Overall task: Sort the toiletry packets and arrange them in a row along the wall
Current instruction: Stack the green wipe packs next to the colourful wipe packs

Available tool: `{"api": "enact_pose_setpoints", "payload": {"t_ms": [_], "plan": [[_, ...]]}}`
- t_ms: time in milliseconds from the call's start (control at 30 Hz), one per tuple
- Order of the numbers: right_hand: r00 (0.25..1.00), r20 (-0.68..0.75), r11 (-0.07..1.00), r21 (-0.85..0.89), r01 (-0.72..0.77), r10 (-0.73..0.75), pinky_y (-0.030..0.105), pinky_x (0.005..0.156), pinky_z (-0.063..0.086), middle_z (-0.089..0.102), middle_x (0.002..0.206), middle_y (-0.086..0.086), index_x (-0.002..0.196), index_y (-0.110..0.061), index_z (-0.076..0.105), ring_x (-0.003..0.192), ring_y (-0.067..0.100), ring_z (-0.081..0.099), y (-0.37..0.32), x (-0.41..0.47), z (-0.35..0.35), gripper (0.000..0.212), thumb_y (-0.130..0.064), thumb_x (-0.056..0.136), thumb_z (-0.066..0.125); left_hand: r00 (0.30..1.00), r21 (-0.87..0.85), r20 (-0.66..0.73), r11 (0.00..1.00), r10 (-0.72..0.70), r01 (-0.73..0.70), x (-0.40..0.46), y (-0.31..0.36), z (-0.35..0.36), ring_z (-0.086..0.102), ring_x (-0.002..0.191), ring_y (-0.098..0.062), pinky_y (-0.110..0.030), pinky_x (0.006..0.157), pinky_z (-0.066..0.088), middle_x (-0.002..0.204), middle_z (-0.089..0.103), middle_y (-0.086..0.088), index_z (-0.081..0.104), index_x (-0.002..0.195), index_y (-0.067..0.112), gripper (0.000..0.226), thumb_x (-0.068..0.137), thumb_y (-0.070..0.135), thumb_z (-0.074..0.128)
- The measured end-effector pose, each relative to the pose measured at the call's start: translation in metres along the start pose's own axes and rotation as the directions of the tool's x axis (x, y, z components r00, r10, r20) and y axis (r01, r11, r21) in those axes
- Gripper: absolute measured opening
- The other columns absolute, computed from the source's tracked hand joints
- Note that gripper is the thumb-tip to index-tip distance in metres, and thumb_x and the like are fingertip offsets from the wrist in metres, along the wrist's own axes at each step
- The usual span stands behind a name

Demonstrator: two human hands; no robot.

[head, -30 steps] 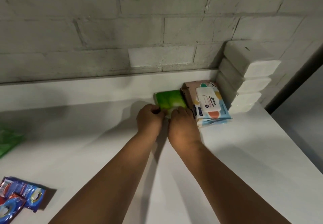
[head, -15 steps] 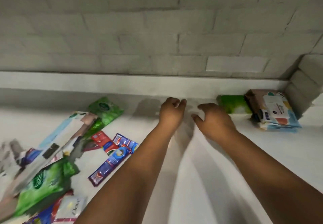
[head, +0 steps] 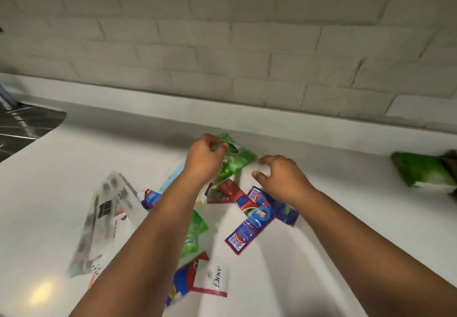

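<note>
Nearest the bottom edge, just left of centre, a white Dove sachet [head: 214, 278] with a pink border lies flat on the white counter [head: 321, 255], touching a blue and red packet [head: 184, 281] on its left. Left of these a large clear printed bag [head: 106, 217] lies slanted. A green pouch [head: 195, 236] shows partly under the left forearm. Right of centre, several blue and red sachets [head: 257, 220] overlap in a loose cross.

Further up, the right hand [head: 282, 179] hangs just over those sachets, fingers loosely curled and spread, thumb apart, gripping nothing; whether the fingertips touch the counter cannot be told. The left hand [head: 205, 161] sits above centre, fingers curled and pinching the upper edge of a green packet [head: 236, 162], which lies tilted beside it near the back ledge.

At the right edge, well apart from the pile, a green wipes pack [head: 422, 172] lies close to the brick wall [head: 247, 44]. In the upper left, a dark shiny sheet [head: 24, 123] rests at the counter's edge.
</note>
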State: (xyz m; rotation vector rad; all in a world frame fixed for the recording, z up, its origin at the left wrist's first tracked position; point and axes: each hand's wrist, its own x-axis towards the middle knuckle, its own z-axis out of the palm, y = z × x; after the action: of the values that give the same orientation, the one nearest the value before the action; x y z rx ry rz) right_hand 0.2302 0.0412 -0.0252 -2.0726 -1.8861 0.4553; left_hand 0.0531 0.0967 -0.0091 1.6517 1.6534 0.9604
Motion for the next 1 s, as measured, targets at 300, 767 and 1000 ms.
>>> {"api": "enact_pose_setpoints", "payload": {"t_ms": [300,767,1000], "plan": [[0.987,0.045,0.968,0.190,-0.161,0.155,0.036,0.090,0.050,0.066,0.119,0.010,0.119,-0.017,0.064,0.109,0.029,0.059,-0.057,0.038,0.061,0.033,-0.034,0.091,0.056,0.984,0.337,0.121,0.938,-0.130,0.083,0.049,-0.076,-0.058,0.059,0.102,-0.029,-0.027,0.076,0.039,0.113,0.066,-0.011,0.062,0.112,0.010,0.032,0.093,0.034,0.054],[0.929,-0.058,0.887,0.323,-0.329,0.365,0.038,0.077,0.054,0.070,0.093,0.000,0.071,-0.031,0.057,0.090,0.026,0.064,-0.066,0.056,0.087,0.017,-0.035,0.087,0.059,0.949,0.091,0.178,0.964,-0.261,0.248,0.049,-0.091,-0.058,0.054,0.074,-0.018,-0.028,0.068,0.043,0.086,0.062,-0.003,0.063,0.094,0.010,0.024,0.088,0.033,0.064],[0.924,-0.048,0.868,0.364,-0.337,0.379,0.034,0.074,0.052,0.066,0.084,-0.004,0.066,-0.031,0.056,0.086,0.023,0.064,-0.061,0.061,0.090,0.022,-0.034,0.087,0.061,0.913,-0.219,0.183,0.890,-0.365,0.400,0.047,-0.093,-0.060,0.064,0.079,-0.023,-0.033,0.077,0.052,0.088,0.070,-0.011,0.057,0.071,0.014,0.024,0.081,0.024,0.076]]}}
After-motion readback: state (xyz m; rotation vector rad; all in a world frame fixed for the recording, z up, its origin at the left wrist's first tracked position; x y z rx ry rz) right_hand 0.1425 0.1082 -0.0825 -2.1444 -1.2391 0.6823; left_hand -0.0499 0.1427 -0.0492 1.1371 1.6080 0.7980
